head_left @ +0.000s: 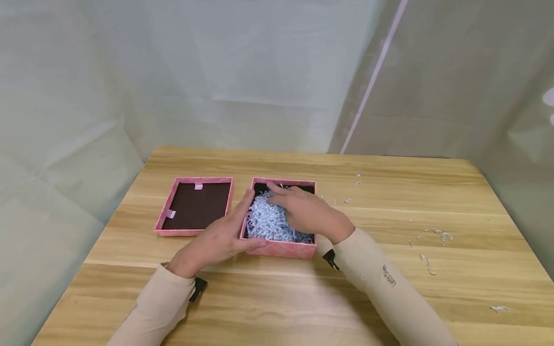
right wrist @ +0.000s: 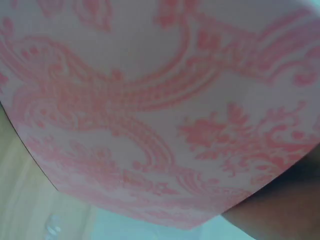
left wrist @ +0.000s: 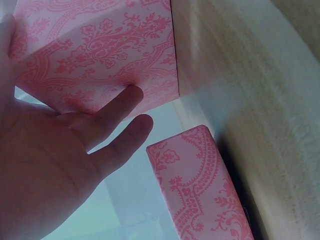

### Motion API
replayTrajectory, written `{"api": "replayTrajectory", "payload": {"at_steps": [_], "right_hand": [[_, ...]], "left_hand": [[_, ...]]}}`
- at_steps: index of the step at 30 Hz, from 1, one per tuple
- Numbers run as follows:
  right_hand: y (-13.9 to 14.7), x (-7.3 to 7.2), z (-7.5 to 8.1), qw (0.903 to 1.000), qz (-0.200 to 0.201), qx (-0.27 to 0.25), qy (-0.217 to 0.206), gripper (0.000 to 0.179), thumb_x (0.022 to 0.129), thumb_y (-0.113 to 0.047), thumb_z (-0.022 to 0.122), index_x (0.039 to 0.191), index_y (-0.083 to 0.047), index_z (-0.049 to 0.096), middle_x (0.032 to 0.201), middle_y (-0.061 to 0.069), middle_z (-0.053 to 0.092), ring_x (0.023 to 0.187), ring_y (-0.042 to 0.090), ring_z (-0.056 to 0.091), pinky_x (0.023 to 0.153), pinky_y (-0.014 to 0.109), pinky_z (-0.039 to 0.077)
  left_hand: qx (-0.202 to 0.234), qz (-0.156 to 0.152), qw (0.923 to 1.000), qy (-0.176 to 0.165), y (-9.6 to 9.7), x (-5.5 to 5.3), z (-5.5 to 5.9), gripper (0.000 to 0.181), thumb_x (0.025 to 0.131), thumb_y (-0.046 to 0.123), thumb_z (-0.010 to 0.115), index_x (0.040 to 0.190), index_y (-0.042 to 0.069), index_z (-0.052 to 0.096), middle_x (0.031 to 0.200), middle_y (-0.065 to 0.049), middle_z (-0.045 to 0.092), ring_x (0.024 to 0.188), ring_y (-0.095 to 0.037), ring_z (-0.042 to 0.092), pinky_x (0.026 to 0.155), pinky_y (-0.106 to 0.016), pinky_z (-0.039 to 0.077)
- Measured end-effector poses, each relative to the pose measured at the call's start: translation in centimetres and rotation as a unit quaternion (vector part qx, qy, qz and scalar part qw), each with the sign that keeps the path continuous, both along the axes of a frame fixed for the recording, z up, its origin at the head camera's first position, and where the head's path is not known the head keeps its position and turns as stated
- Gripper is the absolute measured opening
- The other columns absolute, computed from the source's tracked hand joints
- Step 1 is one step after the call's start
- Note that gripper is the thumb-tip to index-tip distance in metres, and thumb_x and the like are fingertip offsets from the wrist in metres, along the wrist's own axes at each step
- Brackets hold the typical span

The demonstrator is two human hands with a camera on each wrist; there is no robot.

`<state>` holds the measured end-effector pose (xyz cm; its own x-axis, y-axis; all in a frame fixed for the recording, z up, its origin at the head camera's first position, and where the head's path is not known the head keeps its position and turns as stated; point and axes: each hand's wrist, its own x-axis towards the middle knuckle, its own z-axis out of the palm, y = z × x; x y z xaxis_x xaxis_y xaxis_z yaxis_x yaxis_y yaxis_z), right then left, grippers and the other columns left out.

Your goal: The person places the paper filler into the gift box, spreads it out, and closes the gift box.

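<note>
A pink patterned box (head_left: 281,249), its top uncovered, stands mid-table with light-blue shredded paper (head_left: 266,221) filling much of its dark inside. My left hand (head_left: 220,238) holds the box by its left side, thumb round the front corner and fingers along the wall. In the left wrist view, one fingertip of this hand (left wrist: 55,150) touches the patterned wall. My right hand (head_left: 305,209) reaches in over the right wall and rests on the paper, index finger stretched toward the back. Its lower fingertips are hidden. The right wrist view is filled mostly by the box's outer wall (right wrist: 150,115).
Left of the box lies its pink lid (head_left: 199,206), dark inside facing up, with two light-pink tabs. Loose paper shreds (head_left: 441,235) are scattered over the right part of the wooden table (head_left: 368,298). Pale sheeting (head_left: 268,96) hangs behind the table.
</note>
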<state>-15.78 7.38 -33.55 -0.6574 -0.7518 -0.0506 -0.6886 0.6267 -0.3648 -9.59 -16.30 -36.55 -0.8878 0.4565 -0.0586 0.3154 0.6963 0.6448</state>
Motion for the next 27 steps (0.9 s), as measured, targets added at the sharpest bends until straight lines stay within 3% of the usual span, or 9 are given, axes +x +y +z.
{"api": "replayTrajectory", "payload": {"at_steps": [2, 6, 11, 14, 16, 20, 23, 27], "right_hand": [[-0.1, 0.2, -0.1, 0.9999, 0.005, 0.011, -0.005, 0.049, 0.096, 0.006, 0.051, 0.142, -0.01, 0.06, 0.153, 0.008, 0.046, 0.129, 0.032, 0.054, 0.106, 0.045, 0.044], [-0.4, 0.2, -0.2, 0.9997, 0.004, 0.013, -0.021, 0.045, 0.098, 0.003, 0.053, 0.14, -0.01, 0.062, 0.136, 0.01, 0.063, 0.122, 0.027, 0.06, 0.103, 0.043, 0.046], [0.6, 0.6, 0.6, 0.9982, -0.02, -0.054, -0.019, 0.04, 0.099, -0.001, 0.053, 0.138, -0.006, 0.062, 0.138, 0.009, 0.061, 0.13, 0.024, 0.054, 0.109, 0.041, 0.041], [1.1, 1.2, 1.6, 0.9934, -0.055, -0.1, -0.015, 0.037, 0.102, -0.014, 0.059, 0.139, -0.008, 0.062, 0.142, 0.009, 0.058, 0.132, 0.027, 0.051, 0.11, 0.046, 0.038], [1.0, 1.7, 1.9, 0.9921, -0.071, -0.101, -0.022, 0.043, 0.102, -0.028, 0.062, 0.141, -0.011, 0.06, 0.147, 0.011, 0.053, 0.138, 0.03, 0.045, 0.112, 0.05, 0.034], [-0.4, 2.1, 1.3, 0.996, -0.071, -0.029, -0.045, 0.064, 0.096, -0.045, 0.068, 0.151, -0.016, 0.05, 0.157, 0.018, 0.038, 0.145, 0.038, 0.033, 0.111, 0.059, 0.032], [-1.8, 1.9, 0.1, 0.994, -0.083, 0.051, -0.049, 0.068, 0.095, -0.036, 0.073, 0.155, -0.019, 0.044, 0.158, 0.02, 0.036, 0.144, 0.041, 0.033, 0.108, 0.062, 0.035], [-3.2, 1.5, -1.1, 0.986, -0.115, 0.12, 0.0, 0.052, 0.099, -0.015, 0.064, 0.15, -0.017, 0.052, 0.145, 0.019, 0.053, 0.129, 0.04, 0.052, 0.099, 0.059, 0.046]], "left_hand": [[-0.004, 0.001, 1.0, 0.003, -0.1, 0.0, 0.0, 0.115, 0.086, 0.069, 0.065, 0.164, 0.017, -0.003, 0.168, -0.001, 0.003, 0.148, -0.027, 0.024, 0.114, -0.05, 0.03], [-0.003, 0.003, 1.0, 0.003, -0.2, 0.1, -0.1, 0.115, 0.087, 0.069, 0.065, 0.164, 0.017, -0.003, 0.168, 0.0, 0.003, 0.149, -0.026, 0.023, 0.115, -0.049, 0.029], [0.005, -0.003, 1.0, -0.006, 0.2, 0.1, -0.2, 0.115, 0.086, 0.068, 0.066, 0.164, 0.017, -0.002, 0.168, 0.0, 0.003, 0.148, -0.027, 0.025, 0.114, -0.05, 0.03], [0.008, -0.008, 0.9999, -0.003, 0.3, 0.0, -0.1, 0.114, 0.087, 0.067, 0.066, 0.164, 0.017, -0.002, 0.168, 0.0, 0.003, 0.148, -0.028, 0.027, 0.113, -0.051, 0.031], [0.007, -0.01, 0.9999, -0.003, 0.3, -0.1, 0.0, 0.114, 0.087, 0.067, 0.066, 0.164, 0.019, -0.004, 0.168, 0.0, 0.003, 0.147, -0.029, 0.028, 0.113, -0.052, 0.032], [-0.002, -0.006, 1.0, -0.003, 0.0, -0.1, 0.2, 0.114, 0.087, 0.067, 0.066, 0.164, 0.021, -0.004, 0.168, 0.0, 0.004, 0.146, -0.03, 0.029, 0.113, -0.053, 0.032], [-0.006, -0.004, 1.0, -0.002, -0.3, -0.2, 0.1, 0.115, 0.086, 0.068, 0.067, 0.164, 0.02, -0.004, 0.168, -0.002, 0.004, 0.147, -0.03, 0.029, 0.113, -0.052, 0.031], [-0.007, -0.005, 1.0, -0.001, -0.5, -0.1, 0.0, 0.116, 0.085, 0.069, 0.066, 0.164, 0.017, -0.002, 0.168, -0.001, 0.004, 0.147, -0.028, 0.028, 0.114, -0.05, 0.03]]}}
